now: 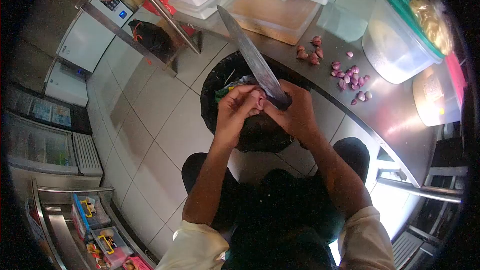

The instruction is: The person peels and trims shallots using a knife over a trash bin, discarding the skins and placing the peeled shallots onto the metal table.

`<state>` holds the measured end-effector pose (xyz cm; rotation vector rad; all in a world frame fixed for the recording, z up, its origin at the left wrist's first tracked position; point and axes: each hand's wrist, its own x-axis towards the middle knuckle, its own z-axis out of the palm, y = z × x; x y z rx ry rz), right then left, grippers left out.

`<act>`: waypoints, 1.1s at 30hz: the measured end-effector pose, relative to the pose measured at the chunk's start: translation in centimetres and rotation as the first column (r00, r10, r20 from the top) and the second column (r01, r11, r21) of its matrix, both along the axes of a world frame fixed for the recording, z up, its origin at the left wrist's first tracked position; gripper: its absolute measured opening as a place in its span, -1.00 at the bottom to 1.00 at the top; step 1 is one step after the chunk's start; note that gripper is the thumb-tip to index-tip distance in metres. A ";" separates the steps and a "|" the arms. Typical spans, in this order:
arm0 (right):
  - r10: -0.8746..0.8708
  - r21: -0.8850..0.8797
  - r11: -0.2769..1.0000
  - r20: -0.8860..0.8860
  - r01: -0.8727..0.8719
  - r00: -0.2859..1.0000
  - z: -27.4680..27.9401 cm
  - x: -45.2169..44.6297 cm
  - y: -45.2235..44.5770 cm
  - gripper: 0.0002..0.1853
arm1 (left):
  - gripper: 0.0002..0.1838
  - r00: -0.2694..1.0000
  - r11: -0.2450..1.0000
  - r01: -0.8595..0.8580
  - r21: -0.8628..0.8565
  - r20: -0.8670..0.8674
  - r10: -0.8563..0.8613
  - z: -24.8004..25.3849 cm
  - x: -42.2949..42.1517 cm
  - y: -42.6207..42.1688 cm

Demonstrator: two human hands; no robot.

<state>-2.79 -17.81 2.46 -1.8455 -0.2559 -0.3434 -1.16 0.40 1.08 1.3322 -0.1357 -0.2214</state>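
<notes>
A small pinkish shallot [260,101] is pinched in the fingers of my left hand [239,109]. My right hand [296,111] is wrapped round the handle of a long knife [251,55], whose blade points up and to the left, with its base beside the shallot. Both hands are over a black-lined bin [212,107] with scraps inside. On the metal table to the right lie several peeled shallots [355,79] and, a little further left, a small group of unpeeled shallots [314,57].
Plastic containers [272,12] stand at the table's back. A tall tub with a green lid [397,45] is on the right. A metal rail [160,10] rises at upper left. Boxes [107,242] fill a rack at lower left.
</notes>
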 end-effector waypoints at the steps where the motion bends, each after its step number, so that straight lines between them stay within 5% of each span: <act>1: -0.002 0.000 1.000 0.001 0.002 1.000 -0.1 0.1 -0.1 -0.60 | -0.70 0.999 0.999 -0.007 0.034 0.034 0.006 0.1 -0.1 -0.2; 4: -0.033 0.004 0.999 0.004 0.033 0.999 -0.5 0.4 -0.2 -0.74 | -0.65 0.999 1.000 0.022 -0.017 -0.028 -0.023 0.5 -0.1 -0.2; 7: -0.022 0.092 0.995 -0.245 0.046 0.969 -0.3 0.3 -0.4 -0.77 | -0.61 0.992 0.989 0.084 -0.118 -0.087 -0.094 0.1 0.3 0.3; 16: -0.131 0.099 0.985 -0.127 0.144 0.983 -1.7 0.8 -0.7 -0.74 | -0.72 0.980 0.980 0.120 -0.157 -0.137 -0.142 -0.1 0.6 0.3; 18: -0.187 0.041 0.982 0.059 0.185 0.981 -1.6 1.0 -0.6 -0.75 | -0.71 0.980 0.982 0.121 -0.147 -0.141 -0.142 -0.3 0.6 0.2; 21: -0.137 0.063 0.987 -0.129 0.146 0.982 0.4 0.0 -0.8 -0.76 | -0.71 0.978 0.985 0.130 -0.110 -0.147 -0.146 -0.2 0.4 0.1; 33: -0.287 0.226 0.935 0.025 0.274 0.958 0.7 0.5 -1.2 -0.75 | -0.61 0.985 0.989 0.137 0.055 -0.113 -0.130 0.0 0.4 0.4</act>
